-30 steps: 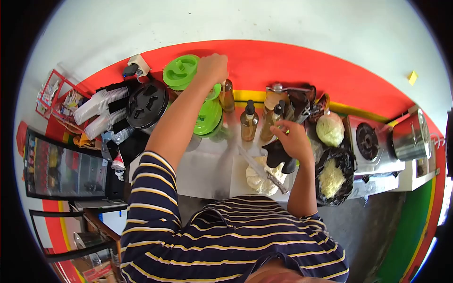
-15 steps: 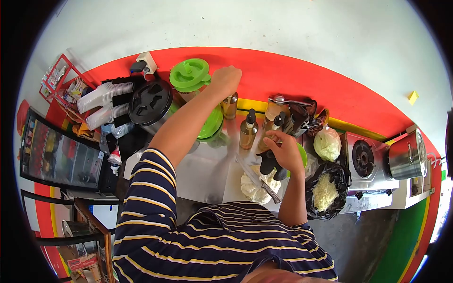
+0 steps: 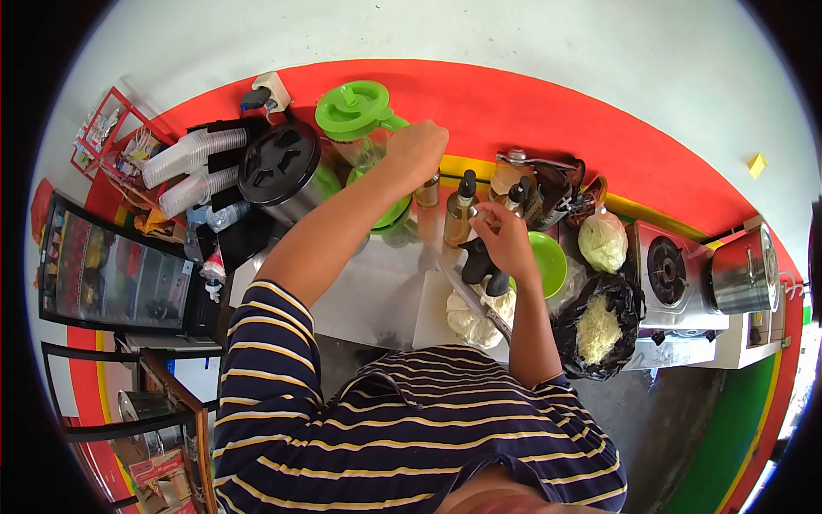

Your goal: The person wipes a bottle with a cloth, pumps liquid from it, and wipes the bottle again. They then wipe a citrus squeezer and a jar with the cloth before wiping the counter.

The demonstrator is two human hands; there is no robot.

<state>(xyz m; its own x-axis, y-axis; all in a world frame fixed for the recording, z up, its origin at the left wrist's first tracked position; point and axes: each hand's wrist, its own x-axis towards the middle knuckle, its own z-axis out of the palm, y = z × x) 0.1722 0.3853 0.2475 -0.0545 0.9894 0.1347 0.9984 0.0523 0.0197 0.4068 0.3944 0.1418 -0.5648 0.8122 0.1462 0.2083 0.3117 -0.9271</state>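
My left hand (image 3: 418,152) is closed, knuckles up, over the top of a small amber bottle (image 3: 428,192), beside the handle of a clear pitcher with a green lid (image 3: 353,110). The fingertips are hidden. My right hand (image 3: 507,242) has its thumb and fingers pinched together near two amber pump bottles (image 3: 458,221); a small shiny spot shows at the fingertips, too small to name. Below it lies a black rounded item (image 3: 481,267). A large knife (image 3: 467,295) rests across pale cabbage (image 3: 475,324) on a white board (image 3: 432,313).
A green bowl (image 3: 550,265), a wrapped cabbage (image 3: 602,242) and a black bag of shredded cabbage (image 3: 598,332) stand to the right, before a gas stove (image 3: 655,295) and steel pot (image 3: 745,270). Leftward are a black-lidded container (image 3: 278,167) and stacked plastic cups (image 3: 193,154).
My left hand has come back towards me from the pitcher's handle, uncovering it. The right hand has moved slightly, still pinched. The whole view has shifted.
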